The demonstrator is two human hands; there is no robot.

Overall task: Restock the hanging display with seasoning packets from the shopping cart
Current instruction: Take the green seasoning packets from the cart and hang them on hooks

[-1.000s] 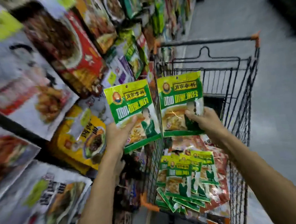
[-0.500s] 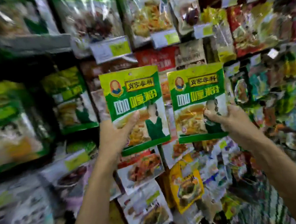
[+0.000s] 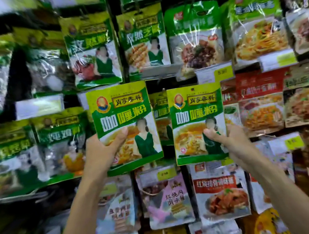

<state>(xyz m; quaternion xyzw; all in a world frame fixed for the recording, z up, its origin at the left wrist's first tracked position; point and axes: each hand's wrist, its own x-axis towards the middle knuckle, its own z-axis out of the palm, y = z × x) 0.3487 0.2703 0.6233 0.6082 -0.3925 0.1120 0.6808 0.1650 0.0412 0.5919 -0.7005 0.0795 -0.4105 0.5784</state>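
Left hand point(image 3: 99, 156): grip pinching green-and-yellow plastic seasoning packet point(image 3: 123, 118), thumb on front. Right hand point(image 3: 233, 143): grip pinching second identical packet point(image 3: 196, 112). Both upright, side by side, held before hanging display point(image 3: 111, 2).

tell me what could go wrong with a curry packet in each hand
1. The left hand grips the left packet and the right hand the right packet, both low down; no hand is free to steady either, so one may slip.
2. The green packets above look similar; only the hanging packet between the held ones seems to match, so mis-hanging is possible.
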